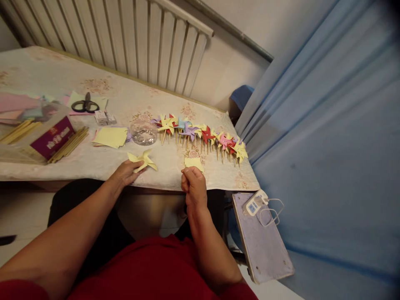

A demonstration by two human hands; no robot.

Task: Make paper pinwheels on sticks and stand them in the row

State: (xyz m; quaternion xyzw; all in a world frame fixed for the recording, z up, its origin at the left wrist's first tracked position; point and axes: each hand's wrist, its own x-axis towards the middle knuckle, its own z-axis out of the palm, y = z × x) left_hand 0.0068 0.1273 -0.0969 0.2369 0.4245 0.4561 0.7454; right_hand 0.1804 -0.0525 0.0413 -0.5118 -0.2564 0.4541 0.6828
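Observation:
My left hand rests at the table's front edge, fingers closed on the lower corner of a pale yellow folded paper pinwheel that lies flat. My right hand is at the table edge with fingers pinched together just below a small yellow paper square; what the pinch holds is too small to see. Behind them a row of several finished paper pinwheels on wooden sticks runs from the middle to the right end of the table.
A clear dish of small shiny bits and a stack of yellow paper sit left of the row. Scissors, small boxes, wooden sticks and a purple box lie far left. A stool with a timer stands right.

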